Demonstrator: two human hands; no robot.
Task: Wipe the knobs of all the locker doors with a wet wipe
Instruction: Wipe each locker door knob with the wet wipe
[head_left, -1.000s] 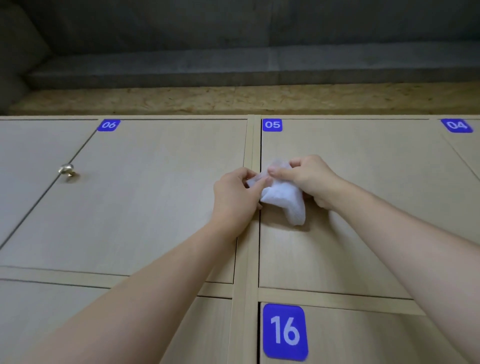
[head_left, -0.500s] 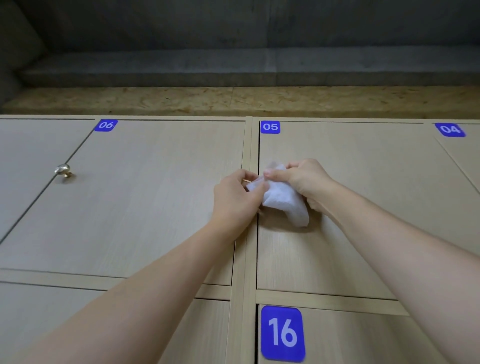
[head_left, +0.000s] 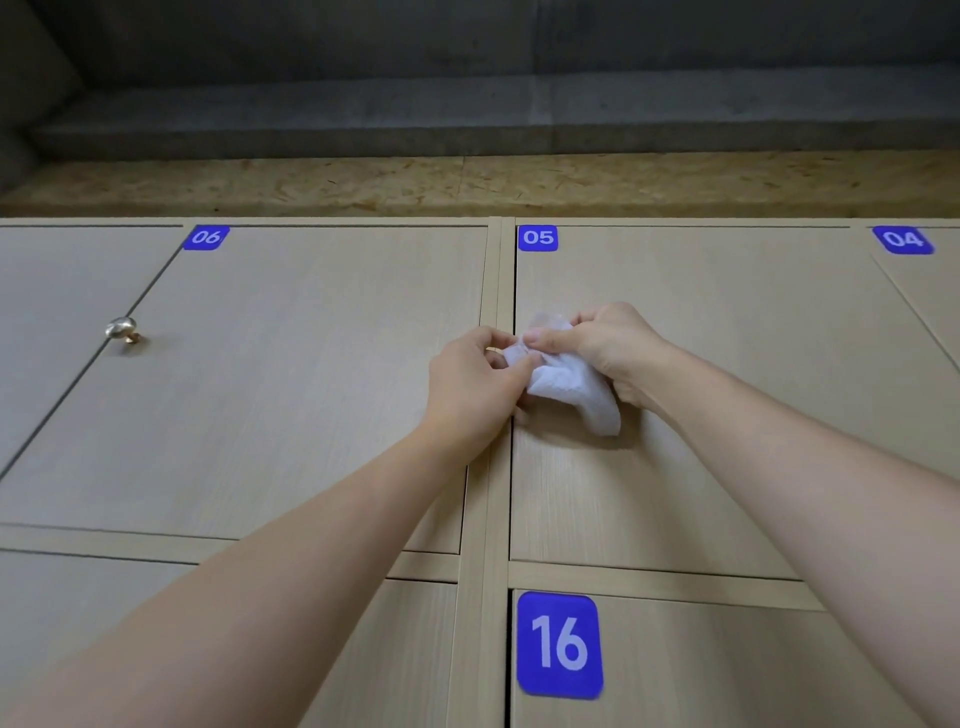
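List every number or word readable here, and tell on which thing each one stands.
"06": blue label, top-left corner of a pale wooden locker door.
"05": blue label, door under the hands.
"04": blue label, door at right edge.
"16": large blue label, lower door.
No other text.

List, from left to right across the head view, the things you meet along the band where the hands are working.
Brass knob → left hand → wet wipe → right hand.
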